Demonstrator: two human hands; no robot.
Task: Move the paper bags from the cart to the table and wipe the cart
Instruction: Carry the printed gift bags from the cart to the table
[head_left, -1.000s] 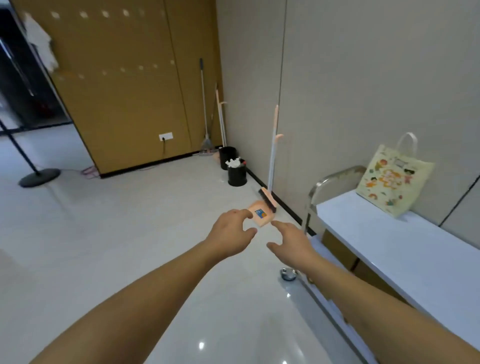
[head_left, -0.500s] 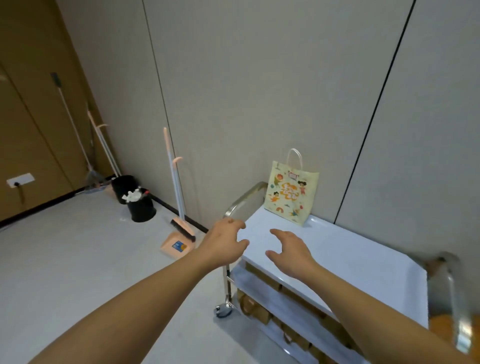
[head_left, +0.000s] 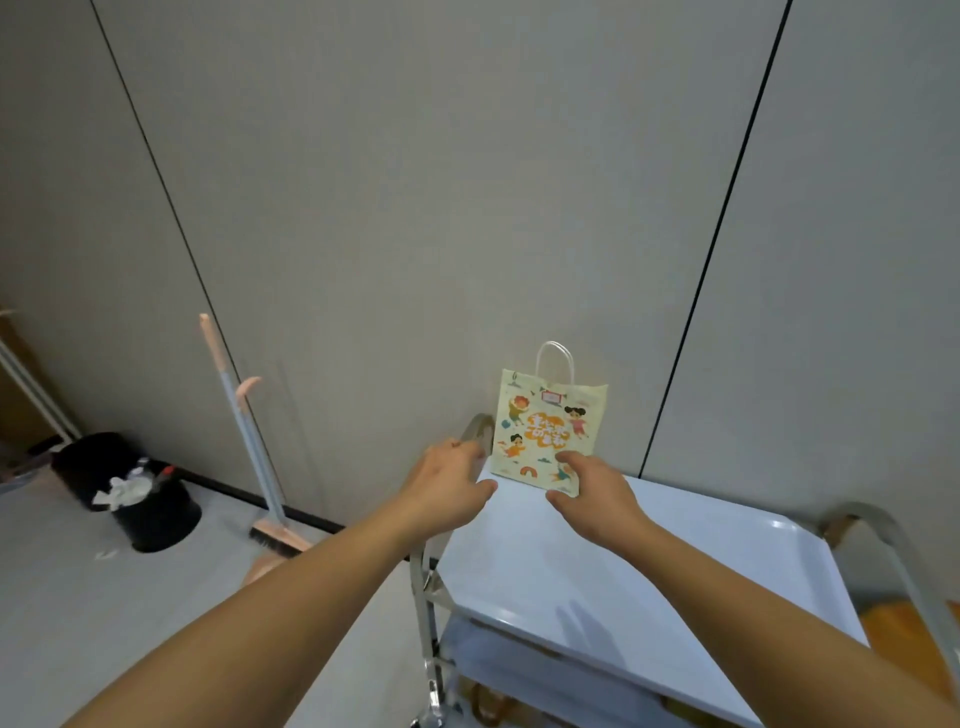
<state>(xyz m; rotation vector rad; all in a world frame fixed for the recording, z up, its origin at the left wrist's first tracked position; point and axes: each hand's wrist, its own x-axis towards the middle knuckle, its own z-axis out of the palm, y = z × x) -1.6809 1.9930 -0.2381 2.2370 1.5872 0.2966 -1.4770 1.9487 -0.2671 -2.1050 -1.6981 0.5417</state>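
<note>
With both our left hand (head_left: 449, 486) and right hand (head_left: 592, 493) loosely open and holding nothing, we should close on the cream, cartoon-printed paper bag (head_left: 550, 423), upright at the back of the pale blue cart's top tray (head_left: 675, 561), by its white loop handles (head_left: 555, 358), not its thin sides.

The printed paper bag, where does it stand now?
In the head view the printed paper bag stands upright at the far left corner of the cart's top shelf, against the wall, just beyond the right hand.

Cream paper bag (head_left: 549, 426), cartoon children print, white loop handles, stands upright at far left corner of cart's white top tray (head_left: 649, 566), leaning against wall.
</note>
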